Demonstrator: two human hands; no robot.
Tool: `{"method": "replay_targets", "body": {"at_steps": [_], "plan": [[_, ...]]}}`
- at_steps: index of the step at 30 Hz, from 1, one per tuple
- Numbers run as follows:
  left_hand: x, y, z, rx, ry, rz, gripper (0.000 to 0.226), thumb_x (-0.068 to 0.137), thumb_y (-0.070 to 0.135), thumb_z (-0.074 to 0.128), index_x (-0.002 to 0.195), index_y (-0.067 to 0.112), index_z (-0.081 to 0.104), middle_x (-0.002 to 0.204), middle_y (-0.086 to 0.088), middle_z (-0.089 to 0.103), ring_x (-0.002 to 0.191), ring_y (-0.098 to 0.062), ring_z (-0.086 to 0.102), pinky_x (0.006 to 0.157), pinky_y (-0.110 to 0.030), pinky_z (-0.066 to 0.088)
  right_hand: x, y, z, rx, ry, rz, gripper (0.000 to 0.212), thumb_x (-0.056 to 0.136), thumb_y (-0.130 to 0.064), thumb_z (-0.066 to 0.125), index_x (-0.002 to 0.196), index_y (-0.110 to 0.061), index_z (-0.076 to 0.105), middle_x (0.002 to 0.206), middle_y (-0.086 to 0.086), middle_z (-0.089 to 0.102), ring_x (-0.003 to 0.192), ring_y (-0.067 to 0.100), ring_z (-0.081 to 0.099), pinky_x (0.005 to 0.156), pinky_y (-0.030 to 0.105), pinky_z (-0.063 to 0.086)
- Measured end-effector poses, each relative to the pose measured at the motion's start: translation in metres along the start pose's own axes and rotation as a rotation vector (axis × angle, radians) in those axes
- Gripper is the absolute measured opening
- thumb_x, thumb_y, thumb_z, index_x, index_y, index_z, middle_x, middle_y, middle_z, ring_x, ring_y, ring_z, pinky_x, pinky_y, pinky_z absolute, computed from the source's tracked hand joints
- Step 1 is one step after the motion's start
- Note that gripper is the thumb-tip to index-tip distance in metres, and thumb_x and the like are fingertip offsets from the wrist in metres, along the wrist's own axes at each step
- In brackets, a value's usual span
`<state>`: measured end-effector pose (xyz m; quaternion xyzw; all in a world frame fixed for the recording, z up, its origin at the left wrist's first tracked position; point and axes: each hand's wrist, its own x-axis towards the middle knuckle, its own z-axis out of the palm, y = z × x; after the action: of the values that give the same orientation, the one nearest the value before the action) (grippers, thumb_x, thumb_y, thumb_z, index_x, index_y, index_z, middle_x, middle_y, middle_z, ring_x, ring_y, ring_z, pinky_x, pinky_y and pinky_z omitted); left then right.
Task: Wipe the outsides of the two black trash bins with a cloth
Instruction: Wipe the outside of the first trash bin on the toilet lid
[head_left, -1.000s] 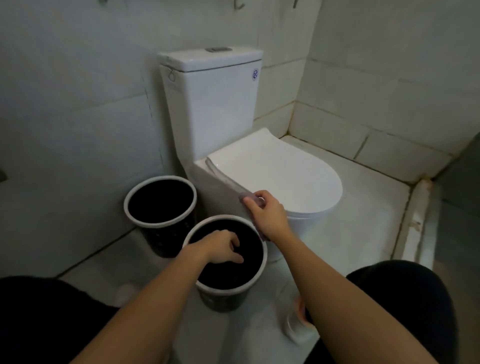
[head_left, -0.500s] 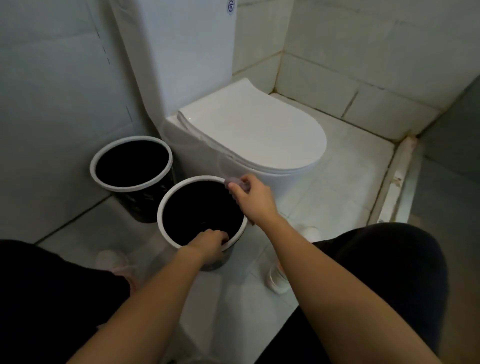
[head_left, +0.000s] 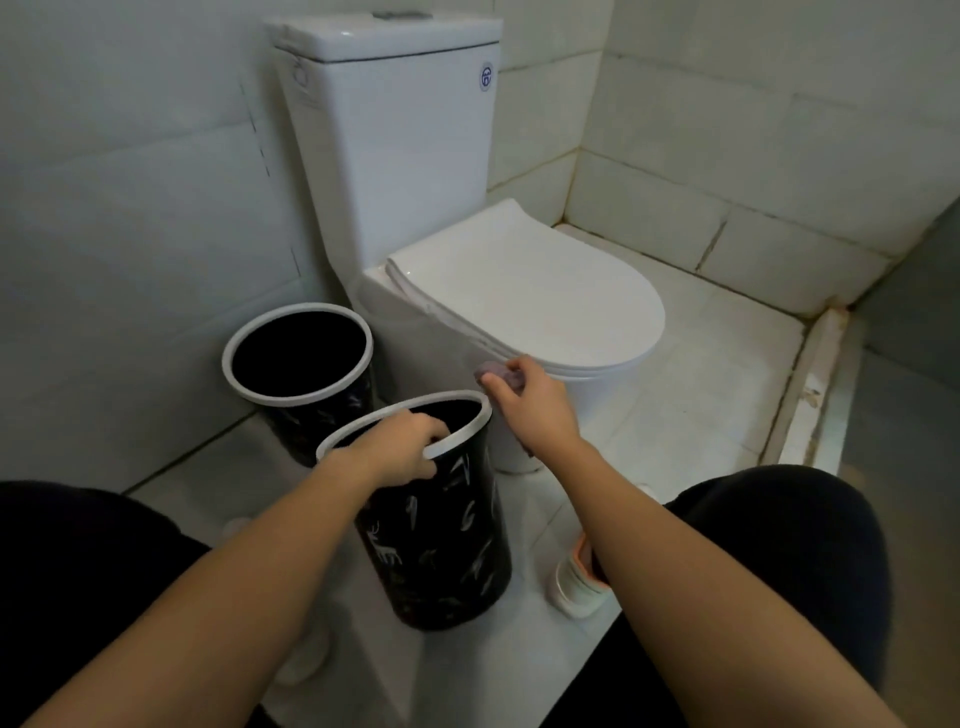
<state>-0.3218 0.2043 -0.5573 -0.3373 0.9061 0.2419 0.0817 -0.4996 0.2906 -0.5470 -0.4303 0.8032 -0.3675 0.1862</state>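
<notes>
From where I watched, the white toilet took up the far middle of the tiled floor, its lid down and its tank against the back wall. Both black trash bins stood on the floor at the toilet's left side. The far bin sat upright near the left wall, close to the toilet base, its white rim fully in view. The near bin, patterned with pale marks, was tipped, its open mouth leaning away from me and its base toward the near edge of the floor.

My left hand gripped that near bin at the rim, fingers hooked over the white edge into the opening, thumb on the outside. My right hand was clenched around a small purplish cloth, held just beyond the bin's far rim and right beside the toilet bowl; I could not tell whether the cloth touched the bin or the bowl, as the view was soft there.

A white shoe showed on the floor under my right forearm.
</notes>
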Motion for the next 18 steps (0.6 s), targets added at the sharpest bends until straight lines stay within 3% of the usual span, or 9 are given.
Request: {"method": "replay_targets", "body": {"at_steps": [3, 6, 11, 14, 18], "plan": [[-0.010, 0.009, -0.043, 0.000, 0.007, 0.042, 0.037, 0.074, 0.014, 0.068, 0.108, 0.028, 0.070, 0.088, 0.005, 0.069, 0.082, -0.019, 0.063, 0.069, -0.033, 0.050, 0.003, -0.015, -0.013, -0.009, 0.069, -0.063, 0.040, 0.093, -0.051, 0.062, 0.120, -0.021, 0.059, 0.104, -0.006, 0.068, 0.100, 0.017, 0.064, 0.083, 0.034, 0.051], [-0.025, 0.022, -0.093, -0.042, 0.053, 0.069, 0.032, 0.078, 0.012, 0.069, 0.104, 0.030, 0.069, 0.089, 0.011, 0.069, 0.083, -0.016, 0.065, 0.068, -0.029, 0.048, 0.009, -0.035, -0.031, 0.015, 0.181, -0.136, 0.042, 0.092, -0.051, 0.063, 0.121, -0.021, 0.060, 0.110, 0.000, 0.070, 0.100, 0.021, 0.064, 0.087, 0.038, 0.052], [-0.049, 0.044, -0.171, -0.088, 0.199, 0.099, 0.041, 0.080, 0.007, 0.066, 0.116, 0.028, 0.069, 0.098, 0.009, 0.073, 0.092, -0.015, 0.067, 0.082, -0.029, 0.052, 0.024, -0.083, -0.074, 0.150, 0.293, -0.221, 0.039, 0.087, -0.058, 0.062, 0.115, -0.031, 0.061, 0.094, -0.013, 0.068, 0.088, 0.011, 0.066, 0.083, 0.040, 0.056], [-0.051, 0.054, -0.215, -0.093, 0.281, 0.126, 0.040, 0.083, 0.006, 0.064, 0.116, 0.026, 0.069, 0.098, 0.007, 0.073, 0.086, -0.010, 0.066, 0.076, -0.024, 0.050, 0.035, -0.114, -0.103, 0.172, 0.340, -0.302, 0.033, 0.089, -0.052, 0.065, 0.115, -0.032, 0.062, 0.087, -0.022, 0.062, 0.083, -0.001, 0.061, 0.079, 0.030, 0.053], [-0.035, 0.069, -0.266, -0.128, 0.416, 0.180, 0.038, 0.083, 0.005, 0.060, 0.111, 0.029, 0.070, 0.086, 0.019, 0.066, 0.083, -0.005, 0.064, 0.066, -0.013, 0.042, 0.054, -0.145, -0.131, 0.158, 0.400, -0.438, 0.028, 0.089, -0.048, 0.066, 0.112, -0.032, 0.062, 0.088, -0.022, 0.063, 0.081, -0.005, 0.059, 0.073, 0.020, 0.047]]}}
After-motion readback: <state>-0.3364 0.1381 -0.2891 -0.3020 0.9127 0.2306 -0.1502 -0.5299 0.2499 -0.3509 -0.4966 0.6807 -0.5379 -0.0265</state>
